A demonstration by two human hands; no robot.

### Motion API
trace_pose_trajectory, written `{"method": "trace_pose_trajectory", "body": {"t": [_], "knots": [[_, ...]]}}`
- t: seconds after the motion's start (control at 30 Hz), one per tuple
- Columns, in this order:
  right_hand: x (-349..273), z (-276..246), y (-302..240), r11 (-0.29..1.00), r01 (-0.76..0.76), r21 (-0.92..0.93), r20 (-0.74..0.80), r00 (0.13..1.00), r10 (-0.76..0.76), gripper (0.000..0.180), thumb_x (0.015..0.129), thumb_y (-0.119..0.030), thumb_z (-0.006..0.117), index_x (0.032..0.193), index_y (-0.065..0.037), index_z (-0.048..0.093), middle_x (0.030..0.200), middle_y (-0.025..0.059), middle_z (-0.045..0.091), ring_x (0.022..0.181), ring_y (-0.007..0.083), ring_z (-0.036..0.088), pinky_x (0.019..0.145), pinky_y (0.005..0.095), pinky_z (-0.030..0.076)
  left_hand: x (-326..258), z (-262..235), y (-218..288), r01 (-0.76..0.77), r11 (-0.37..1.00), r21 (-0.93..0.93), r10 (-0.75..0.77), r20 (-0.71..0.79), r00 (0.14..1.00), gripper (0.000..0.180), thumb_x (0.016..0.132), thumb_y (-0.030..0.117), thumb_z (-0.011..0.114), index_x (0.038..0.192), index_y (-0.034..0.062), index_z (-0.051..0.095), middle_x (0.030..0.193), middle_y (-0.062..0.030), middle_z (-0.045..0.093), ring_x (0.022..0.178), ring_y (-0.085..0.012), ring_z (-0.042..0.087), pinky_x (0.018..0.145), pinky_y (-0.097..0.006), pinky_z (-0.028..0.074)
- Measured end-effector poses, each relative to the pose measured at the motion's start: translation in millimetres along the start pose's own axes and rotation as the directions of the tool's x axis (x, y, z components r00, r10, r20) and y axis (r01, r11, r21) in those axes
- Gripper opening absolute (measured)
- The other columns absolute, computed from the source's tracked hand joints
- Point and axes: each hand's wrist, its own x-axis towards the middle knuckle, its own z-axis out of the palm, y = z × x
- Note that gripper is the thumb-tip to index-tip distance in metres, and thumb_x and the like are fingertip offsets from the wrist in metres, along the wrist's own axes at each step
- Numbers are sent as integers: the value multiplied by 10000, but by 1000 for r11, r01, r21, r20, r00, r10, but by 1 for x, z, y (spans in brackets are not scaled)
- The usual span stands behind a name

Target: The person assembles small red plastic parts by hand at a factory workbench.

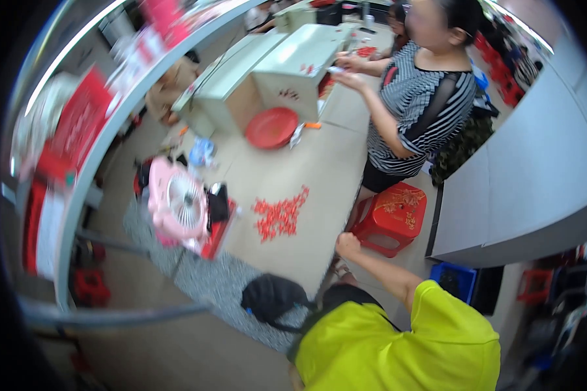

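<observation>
My right hand [347,246] is closed in a fist at the right edge of the table [323,169], beside a red plastic stool [398,218] with gold flower decoration. Whatever the fist holds, if anything, is hidden. The bare right arm comes out of a bright yellow-green sleeve [440,309]. My left hand does not show. Many small red pieces [279,214] lie spread on the light tabletop. To their left stands a pink fan [181,199], next to a red box and a black item. A black cloth bag or cap [274,300] rests on the grey speckled strip.
Across the table's right side a person in a striped top [417,104] stands, holding a small pale object. A red round tray [272,128] and an orange-handled tool [312,125] lie by a pale box-like divider [241,88]. A metal rail [117,316] crosses the left; a blue crate [460,277] sits right.
</observation>
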Motion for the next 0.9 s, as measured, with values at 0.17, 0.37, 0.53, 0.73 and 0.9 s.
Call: {"method": "trace_pose_trajectory", "body": {"t": [0.17, 0.37, 0.53, 0.73, 0.9], "knots": [[-2, 41, -33, 823, 240, 515, -54, 967, -248, 219, 789, -177, 540, 834, 12, 641, 828, 229, 618, 806, 364, 616, 728, 444, 482, 30, -62, 70, -63, 969, 240, 59, 23, 998, 225, 876, 220, 536, 965, 29, 616, 800, -75, 623, 661, -179, 570, 575, -302, 468], [-73, 64, -56, 490, 362, 793, -283, 931, -230, 150, 803, -130, 557, 830, -3, 632, 804, 186, 622, 749, 342, 608, 671, 399, 483, 58, -70, 70, -30, 922, 386, 34, -5, 999, 242, 889, 256, 531, 945, 40, 623, 788, -61, 627, 635, -172, 562, 544, -296, 464], [-110, 64, 1, 476, 240, 846, -287, 958, 26, 138, 816, -113, 560, 852, 3, 625, 826, 150, 635, 726, 300, 623, 647, 355, 493, 63, -88, 145, -35, 792, 609, 121, -101, 988, 260, 883, 244, 560, 986, 17, 637, 855, -105, 678, 729, -174, 648, 662, -322, 511], [-86, 67, 42, 487, 123, 865, -185, 979, 81, 123, 804, -117, 543, 840, -32, 625, 830, 156, 634, 776, 331, 613, 683, 402, 486, 69, -58, 209, -295, 791, 536, 440, -163, 883, 235, 881, 187, 555, 1013, 5, 623, 890, -138, 677, 773, -199, 660, 719, -320, 510], [-47, 48, 55, 545, 158, 823, -209, 977, 32, 131, 801, -98, 533, 834, -15, 628, 830, 171, 637, 783, 346, 612, 688, 410, 480, 16, 3, 246, -407, 656, 635, 600, -113, 792, 210, 883, 163, 533, 1012, 15, 606, 875, -166, 664, 772, -269, 651, 708, -357, 503]]}}
